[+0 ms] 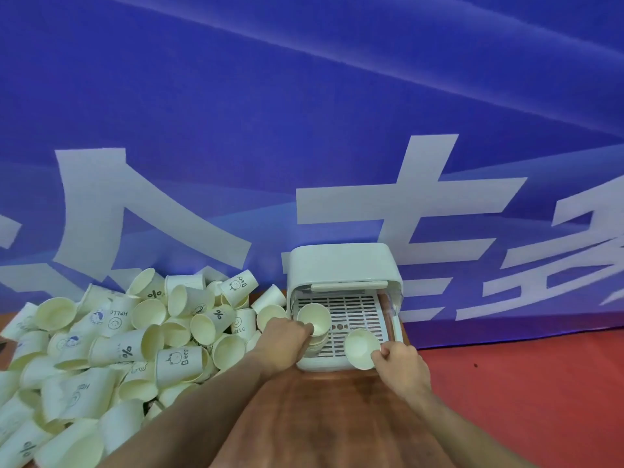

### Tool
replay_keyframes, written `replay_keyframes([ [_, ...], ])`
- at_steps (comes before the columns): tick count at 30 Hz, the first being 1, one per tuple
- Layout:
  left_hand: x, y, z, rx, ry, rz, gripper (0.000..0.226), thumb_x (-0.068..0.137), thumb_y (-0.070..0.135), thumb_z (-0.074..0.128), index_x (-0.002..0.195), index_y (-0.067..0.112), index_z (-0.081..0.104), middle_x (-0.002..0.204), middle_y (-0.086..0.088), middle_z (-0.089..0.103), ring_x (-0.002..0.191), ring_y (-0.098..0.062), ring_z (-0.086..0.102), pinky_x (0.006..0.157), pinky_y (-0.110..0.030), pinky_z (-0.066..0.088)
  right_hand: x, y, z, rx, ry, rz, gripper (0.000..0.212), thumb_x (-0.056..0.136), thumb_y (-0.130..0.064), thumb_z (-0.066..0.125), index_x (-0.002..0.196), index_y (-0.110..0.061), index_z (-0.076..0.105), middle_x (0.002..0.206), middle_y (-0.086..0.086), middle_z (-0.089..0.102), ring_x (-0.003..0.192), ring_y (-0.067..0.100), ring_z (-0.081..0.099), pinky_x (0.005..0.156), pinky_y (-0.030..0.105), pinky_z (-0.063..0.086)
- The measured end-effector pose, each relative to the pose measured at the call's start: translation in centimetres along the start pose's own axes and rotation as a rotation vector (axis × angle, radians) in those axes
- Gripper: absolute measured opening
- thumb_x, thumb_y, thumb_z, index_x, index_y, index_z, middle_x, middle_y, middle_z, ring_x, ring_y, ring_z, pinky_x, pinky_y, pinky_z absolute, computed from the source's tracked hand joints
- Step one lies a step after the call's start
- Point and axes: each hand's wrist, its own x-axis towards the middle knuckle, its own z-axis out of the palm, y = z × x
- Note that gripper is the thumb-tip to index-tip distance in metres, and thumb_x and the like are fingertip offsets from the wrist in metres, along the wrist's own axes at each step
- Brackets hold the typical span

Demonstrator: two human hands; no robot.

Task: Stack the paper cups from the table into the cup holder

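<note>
**Both hands at the cup holder, each with a cup**

A blue banner (304, 113) with large white characters fills the background and hangs down behind everything else. Below it at the right lies a red floor (540, 400). A brown wood-grain surface (331, 417) runs from the near edge up to the banner.

On the left half of the surface sprawls a big heap of paper cups (111, 336), pale cream, most lying on their sides or tipped at angles, some printed with "HELLO", "Bear" or a percent sign. The heap reaches right up to the left wall of the cup holder.

The cup holder (341, 265) is a white box with a rounded top and an open front, standing against the banner at the far end of the surface. Its slotted white tray (354, 315) shows inside.

The left hand (285, 342) reaches in from the left, its fingers curled round a short stack of cups (315, 320) standing upright, mouth up, at the tray's left side. The thumb hooks over the top cup's rim.

The right hand (401, 361) is at the holder's front right corner. Its fingers pinch the rim of a single cup (361, 346), tilted with its mouth facing the camera, above the near right part of the tray. Whether this cup touches the tray cannot be told.
</note>
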Motion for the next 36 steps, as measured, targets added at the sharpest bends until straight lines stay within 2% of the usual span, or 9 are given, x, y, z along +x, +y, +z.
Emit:
replay_keyframes([
  [6,0.5,-0.2,0.6,0.035,-0.076,-0.028,0.028,0.099,0.030,0.038,0.111,0.020,0.061,0.104,-0.008,0.070,0.094,-0.034,0.065,0.067,-0.036,0.036,1.0,-0.6,0.5,0.013,-0.026,0.011,0.029,0.085,-0.033,0.050,0.061,-0.016,0.052,0.064,-0.003,0.059,0.065,0.018,0.057,0.060,0.028,0.048],
  [11,0.2,-0.3,0.5,0.058,-0.092,-0.049,0.031,0.099,0.030,0.039,0.124,0.022,0.056,0.109,-0.009,0.069,0.098,-0.033,0.065,0.074,-0.036,0.043,1.5,-2.5,-0.2,0.020,0.008,-0.006,0.031,0.084,-0.031,0.049,0.058,-0.015,0.043,0.060,-0.001,0.053,0.061,0.022,0.049,0.061,0.031,0.045],
  [16,-0.9,-1.0,0.3,0.052,-0.064,-0.063,0.031,0.099,0.035,0.037,0.121,0.023,0.055,0.106,-0.008,0.070,0.097,-0.033,0.065,0.074,-0.034,0.044,1.9,-5.2,-1.6,0.053,0.020,-0.059,0.031,0.085,-0.031,0.049,0.059,-0.015,0.042,0.060,-0.001,0.052,0.061,0.022,0.049,0.054,0.029,0.037],
  [21,-2.6,-1.9,0.3,0.026,-0.068,-0.095,0.029,0.099,0.037,0.035,0.114,0.023,0.057,0.102,-0.007,0.070,0.094,-0.032,0.065,0.071,-0.035,0.041,1.7,-7.4,-1.3,0.028,0.007,-0.177,0.030,0.081,-0.028,0.048,0.056,-0.015,0.039,0.054,0.001,0.047,0.059,0.026,0.047,0.053,0.032,0.035],
  [28,-4.8,-4.0,1.4,-0.016,-0.112,-0.170,0.036,0.098,0.037,0.040,0.133,0.028,0.045,0.109,-0.008,0.068,0.100,-0.031,0.063,0.075,-0.035,0.042,2.6,-9.2,0.3,-0.049,-0.051,-0.226,0.029,0.082,-0.031,0.048,0.058,-0.017,0.042,0.061,0.002,0.051,0.063,0.027,0.052,0.061,0.034,0.045],
  [32,-5.2,-5.4,2.8,0.022,-0.157,-0.215,0.035,0.098,0.041,0.038,0.125,0.025,0.053,0.107,-0.006,0.069,0.096,-0.029,0.064,0.077,-0.037,0.047,3.5,-9.3,1.4,-0.099,-0.094,-0.204,0.029,0.081,-0.032,0.048,0.057,-0.018,0.042,0.064,0.003,0.051,0.063,0.027,0.052,0.061,0.032,0.045],
  [34,-5.2,-5.8,3.5,0.026,-0.181,-0.217,0.036,0.098,0.042,0.038,0.124,0.023,0.055,0.107,-0.007,0.069,0.098,-0.029,0.063,0.077,-0.035,0.045,4.0,-9.1,2.0,-0.108,-0.112,-0.194,0.029,0.081,-0.031,0.048,0.056,-0.017,0.042,0.064,0.003,0.052,0.064,0.026,0.053,0.059,0.031,0.042],
  [36,-5.2,-6.0,4.1,0.033,-0.194,-0.211,0.037,0.099,0.042,0.037,0.124,0.023,0.055,0.107,-0.009,0.068,0.099,-0.030,0.062,0.077,-0.035,0.044,4.6,-8.9,2.6,-0.123,-0.129,-0.177,0.028,0.082,-0.033,0.047,0.059,-0.017,0.046,0.067,0.003,0.058,0.068,0.026,0.058,0.062,0.031,0.045],
])
